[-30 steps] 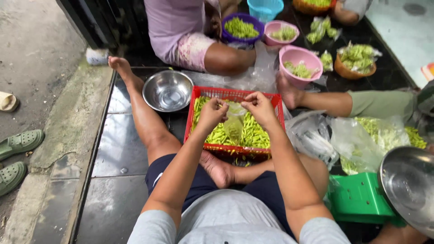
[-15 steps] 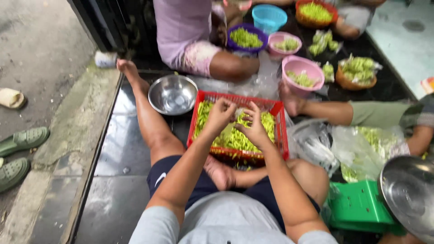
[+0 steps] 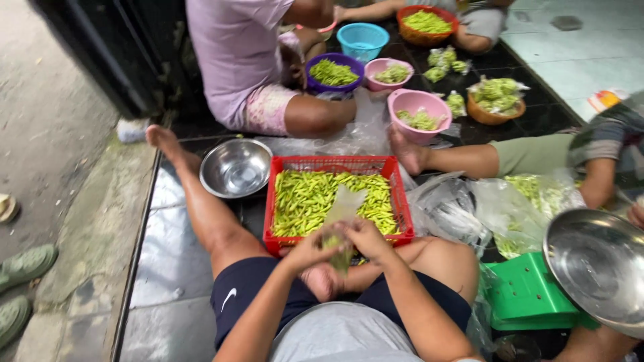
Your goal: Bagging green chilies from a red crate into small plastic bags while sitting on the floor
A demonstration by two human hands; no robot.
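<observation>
1. Head view: I see both hands, left hand (image 3: 310, 249) and right hand (image 3: 363, 236), clasping a clear plastic bag (image 3: 343, 213) of green chillies, just at the near rim.
2. Red plastic basket (image 3: 335, 165) looks full; most chillies unbagged, I judge.

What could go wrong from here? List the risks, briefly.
The small clear bag is pinched between the left hand and right hand near the red basket's front edge; green chilies could drop onto the lap. The steel bowl sits against the outstretched leg, so a shift might knock it.
</observation>
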